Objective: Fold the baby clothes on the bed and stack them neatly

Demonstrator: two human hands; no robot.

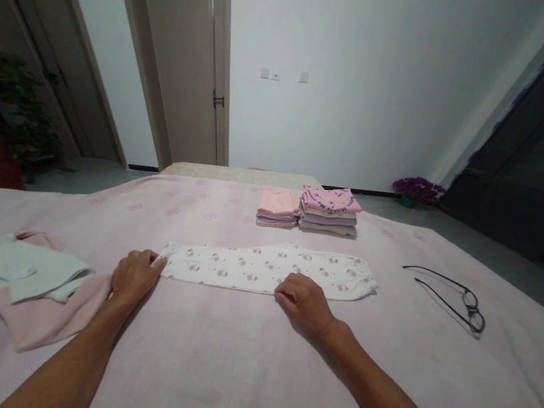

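Note:
A white printed garment [268,267] lies folded into a long strip across the pink bedspread [228,373]. My left hand [134,275] pinches its left end between thumb and fingers. Near the middle of the strip, my right hand [305,300] rests on its near edge with fingers curled over the cloth. Both forearms reach in from the bottom of the view.
Two stacks of folded clothes [309,208] sit beyond the strip. Loose white and pink garments [18,280] lie at the left. Black glasses [461,299] lie at the right. Doors, a plant and a flower pot [416,190] stand past the bed.

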